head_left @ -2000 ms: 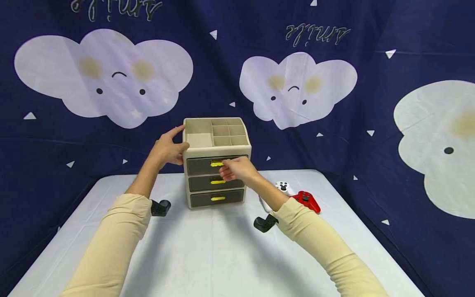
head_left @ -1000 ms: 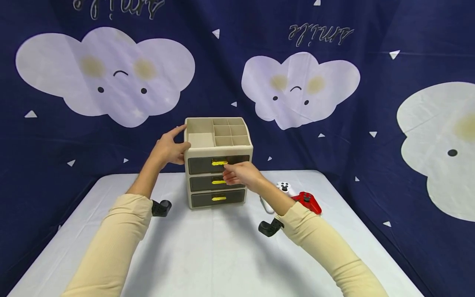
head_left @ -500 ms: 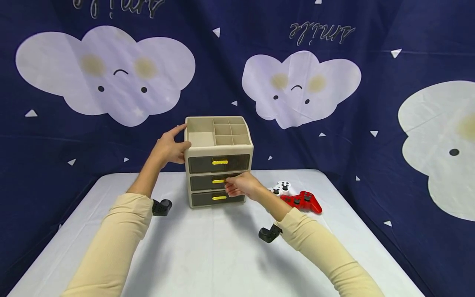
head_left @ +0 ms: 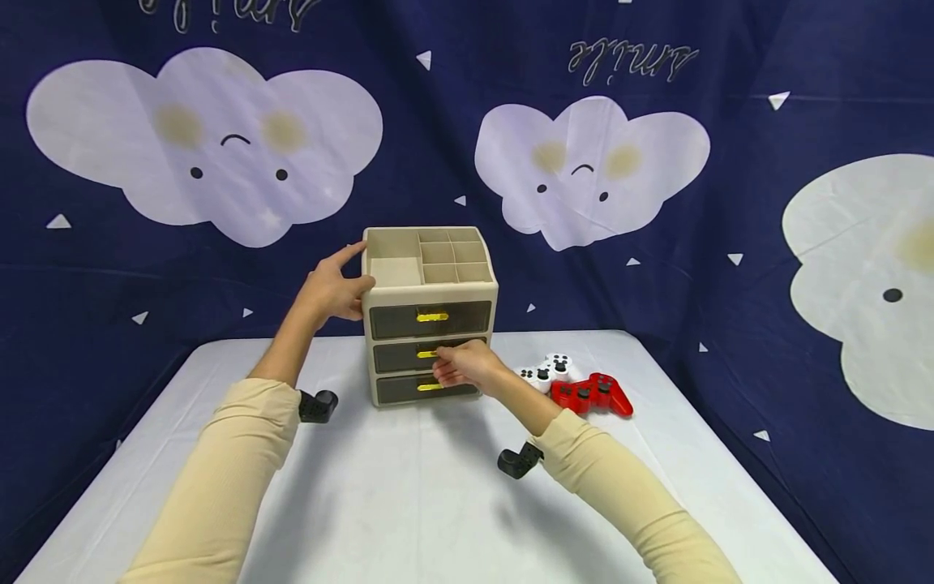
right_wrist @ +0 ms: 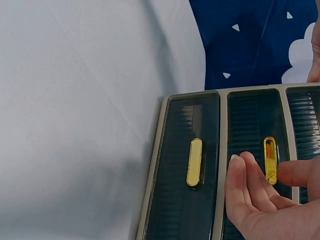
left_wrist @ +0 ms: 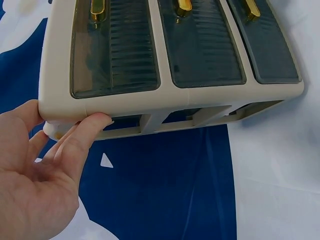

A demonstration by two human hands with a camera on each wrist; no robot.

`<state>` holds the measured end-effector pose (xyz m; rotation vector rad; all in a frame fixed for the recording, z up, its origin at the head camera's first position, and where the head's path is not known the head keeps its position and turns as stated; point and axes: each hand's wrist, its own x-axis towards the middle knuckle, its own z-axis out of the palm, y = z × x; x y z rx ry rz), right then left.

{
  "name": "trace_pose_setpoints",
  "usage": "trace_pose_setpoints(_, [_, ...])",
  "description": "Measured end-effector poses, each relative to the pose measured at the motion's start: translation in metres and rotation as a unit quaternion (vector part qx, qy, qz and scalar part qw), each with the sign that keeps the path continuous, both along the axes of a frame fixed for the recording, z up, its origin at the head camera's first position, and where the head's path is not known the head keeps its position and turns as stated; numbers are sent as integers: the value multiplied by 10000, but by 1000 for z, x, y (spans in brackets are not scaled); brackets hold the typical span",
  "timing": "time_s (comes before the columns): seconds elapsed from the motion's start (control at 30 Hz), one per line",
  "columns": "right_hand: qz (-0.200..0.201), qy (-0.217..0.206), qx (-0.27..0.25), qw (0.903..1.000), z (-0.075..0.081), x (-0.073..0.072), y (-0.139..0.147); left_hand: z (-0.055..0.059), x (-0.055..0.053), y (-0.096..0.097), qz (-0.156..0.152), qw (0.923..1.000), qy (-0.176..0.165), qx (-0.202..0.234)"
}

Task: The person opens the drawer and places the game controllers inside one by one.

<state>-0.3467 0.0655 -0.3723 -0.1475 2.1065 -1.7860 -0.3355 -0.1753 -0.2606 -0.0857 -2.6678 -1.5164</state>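
Observation:
A cream desktop drawer organizer (head_left: 430, 290) stands upright at the table's back, its three dark drawers pushed in. My left hand (head_left: 330, 290) grips its upper left edge; in the left wrist view the thumb and fingers spread over that corner. My right hand (head_left: 469, 365) is at the gold handle (right_wrist: 270, 160) of the middle drawer. In the right wrist view the thumb is close beside one side of the handle and the relaxed fingers lie on the other, with a narrow gap visible. Whether the thumb touches it I cannot tell.
A white game controller (head_left: 549, 369) and a red game controller (head_left: 593, 395) lie on the white-covered table (head_left: 409, 495), right of the organizer. Behind hangs a dark blue curtain (head_left: 423, 146) printed with clouds. The organizer's top has open compartments (head_left: 438, 251).
My right hand has moved down from the top drawer's handle to the middle one, then slightly left. The left hand keeps its place on the organizer. No drawer has visibly moved.

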Motion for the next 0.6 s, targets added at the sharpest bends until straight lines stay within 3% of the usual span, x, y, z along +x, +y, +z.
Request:
trace_pose_setpoints(0.2, [-183,47,-77,9998,-3,-4,-2,1,1,0,1,10000,8,-23])
trace_pose_setpoints(0.6, [-113,4,76,9999,2,1,0,0,2,0,-1,10000,-17,-28])
